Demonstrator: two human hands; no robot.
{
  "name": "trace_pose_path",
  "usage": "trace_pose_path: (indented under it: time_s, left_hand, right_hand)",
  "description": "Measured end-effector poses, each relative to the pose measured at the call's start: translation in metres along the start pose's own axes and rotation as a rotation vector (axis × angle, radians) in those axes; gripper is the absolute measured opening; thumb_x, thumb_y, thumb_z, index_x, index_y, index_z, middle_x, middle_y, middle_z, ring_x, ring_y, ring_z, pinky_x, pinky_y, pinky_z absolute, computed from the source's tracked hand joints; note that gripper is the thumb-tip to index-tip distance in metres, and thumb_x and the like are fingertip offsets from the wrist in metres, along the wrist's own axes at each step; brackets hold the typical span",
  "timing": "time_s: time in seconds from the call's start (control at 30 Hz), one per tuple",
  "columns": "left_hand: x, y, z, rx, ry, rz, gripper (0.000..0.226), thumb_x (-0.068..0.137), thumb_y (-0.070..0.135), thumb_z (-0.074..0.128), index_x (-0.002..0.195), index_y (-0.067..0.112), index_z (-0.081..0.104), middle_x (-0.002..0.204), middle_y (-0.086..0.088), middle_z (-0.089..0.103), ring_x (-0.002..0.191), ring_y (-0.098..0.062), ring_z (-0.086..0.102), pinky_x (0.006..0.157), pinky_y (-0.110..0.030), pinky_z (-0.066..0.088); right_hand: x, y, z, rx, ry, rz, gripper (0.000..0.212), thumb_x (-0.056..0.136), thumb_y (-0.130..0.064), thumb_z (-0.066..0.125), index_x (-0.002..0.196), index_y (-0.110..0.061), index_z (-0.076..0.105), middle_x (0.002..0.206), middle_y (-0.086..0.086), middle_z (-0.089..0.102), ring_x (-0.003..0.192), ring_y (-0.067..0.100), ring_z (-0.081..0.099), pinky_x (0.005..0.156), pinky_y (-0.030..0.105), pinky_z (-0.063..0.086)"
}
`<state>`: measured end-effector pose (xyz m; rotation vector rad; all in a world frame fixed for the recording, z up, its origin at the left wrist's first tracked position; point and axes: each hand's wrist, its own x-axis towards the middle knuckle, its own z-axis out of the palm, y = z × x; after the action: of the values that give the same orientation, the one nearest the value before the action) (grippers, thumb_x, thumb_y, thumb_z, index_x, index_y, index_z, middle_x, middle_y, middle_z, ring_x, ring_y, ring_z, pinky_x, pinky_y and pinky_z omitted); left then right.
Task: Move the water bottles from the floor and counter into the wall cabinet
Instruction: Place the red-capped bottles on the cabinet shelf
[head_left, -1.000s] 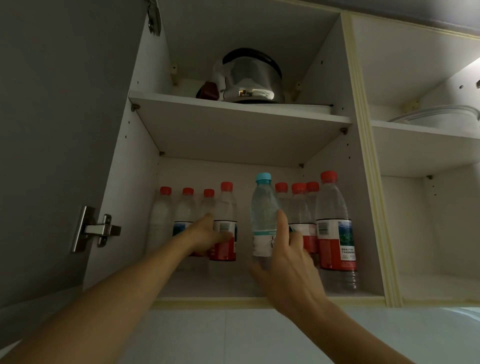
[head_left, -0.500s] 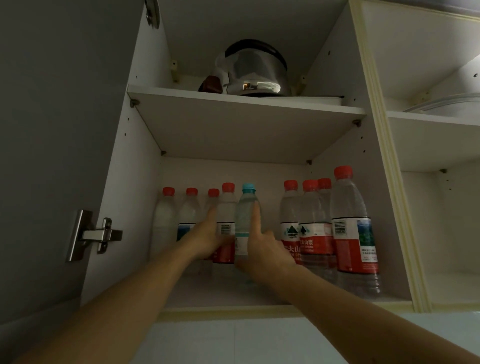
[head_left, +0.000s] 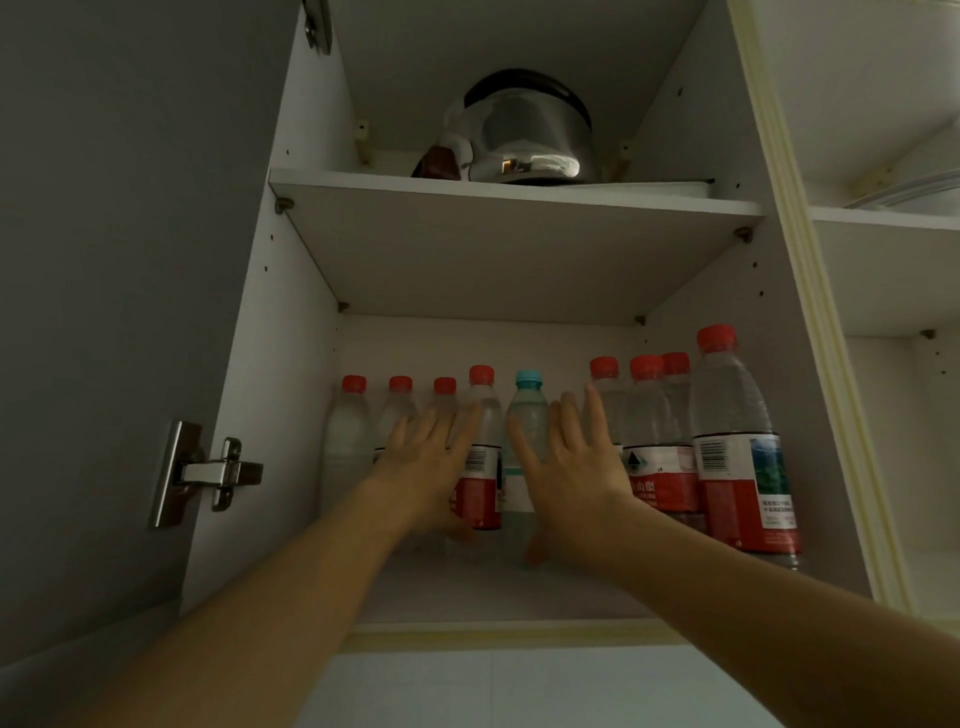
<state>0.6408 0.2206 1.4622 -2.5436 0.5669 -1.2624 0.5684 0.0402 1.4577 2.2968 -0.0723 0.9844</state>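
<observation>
Beside the blue-capped bottle (head_left: 527, 441), both hands' fingers (head_left: 566, 421) straight, spread, gripping nothing

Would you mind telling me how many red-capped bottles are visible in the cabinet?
8, all on the lower shelf: four left of the blue-capped bottle (caps), four right (caps). More may hide behind.
</observation>
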Motion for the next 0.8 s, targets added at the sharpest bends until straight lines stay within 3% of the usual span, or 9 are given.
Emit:
trace_pose_path:
  time_s: [0.13, 0.3, 0.47, 0.6, 0.7, 0.8]
  left_hand:
    - [0.009, 0.005, 0.003, 0.170, -0.066, 0.033, 0.147, 0.062, 0.092, 0.059, 0.142, 0.028, -0.046, 0.166, -0.023, -0.011, 0.153, -0.038, -0.016, 0.119, -0.058, -0.012]
    - [0.020, 0.007, 0.005, 0.282, -0.088, 0.066, 0.135, 0.066, 0.098, 0.041, 0.142, 0.026, -0.045, 0.165, -0.028, -0.013, 0.152, -0.043, -0.016, 0.117, -0.059, -0.016]
    - [0.025, 0.014, 0.018, 0.277, -0.056, 0.049, 0.128, 0.072, 0.096, 0.038, 0.144, 0.026, -0.042, 0.164, -0.027, -0.017, 0.151, -0.042, -0.021, 0.112, -0.055, -0.024]
    - [0.024, 0.018, 0.022, 0.326, -0.036, 0.042, 0.128, 0.068, 0.099, 0.029, 0.140, 0.024, -0.045, 0.163, -0.029, -0.017, 0.151, -0.044, -0.018, 0.109, -0.057, -0.028]
    - [0.023, 0.023, 0.023, 0.357, -0.045, 0.016, 0.129, 0.068, 0.099, 0.029, 0.141, 0.023, -0.045, 0.163, -0.029, -0.018, 0.151, -0.045, -0.018, 0.103, -0.058, -0.033]
    - [0.029, 0.030, 0.024, 0.377, -0.082, -0.016, 0.128, 0.073, 0.096, 0.035, 0.139, 0.021, -0.044, 0.163, -0.030, -0.015, 0.152, -0.046, -0.015, 0.112, -0.061, -0.023]
  right_hand:
    - [0.009, -0.005, 0.006, -0.022, -0.023, -0.007, 0.147, 0.068, -0.086, 0.064, 0.153, -0.014, -0.032, 0.163, 0.035, -0.011, 0.150, 0.054, -0.014, 0.107, 0.072, -0.023]
    - [0.018, 0.002, 0.027, 0.007, 0.011, -0.020, 0.145, 0.069, -0.083, 0.066, 0.155, -0.016, -0.030, 0.162, 0.037, -0.006, 0.151, 0.053, -0.007, 0.112, 0.068, -0.020]
    - [0.023, 0.005, 0.045, -0.069, 0.055, -0.055, 0.123, 0.086, -0.068, 0.063, 0.159, -0.013, -0.020, 0.163, 0.036, -0.007, 0.152, 0.051, -0.008, 0.109, 0.057, -0.026]
    - [0.027, 0.003, 0.049, -0.150, 0.043, -0.080, 0.115, 0.091, -0.066, 0.057, 0.159, -0.013, -0.018, 0.163, 0.036, -0.002, 0.152, 0.052, -0.003, 0.118, 0.063, -0.013]
    - [0.032, 0.001, 0.049, -0.236, 0.056, -0.110, 0.111, 0.093, -0.064, 0.054, 0.159, -0.009, -0.017, 0.163, 0.036, 0.003, 0.151, 0.054, 0.000, 0.119, 0.066, -0.012]
    - [0.036, -0.002, 0.052, -0.303, 0.052, -0.122, 0.106, 0.096, -0.062, 0.050, 0.159, -0.009, -0.016, 0.164, 0.034, 0.005, 0.151, 0.055, -0.001, 0.115, 0.069, -0.016]
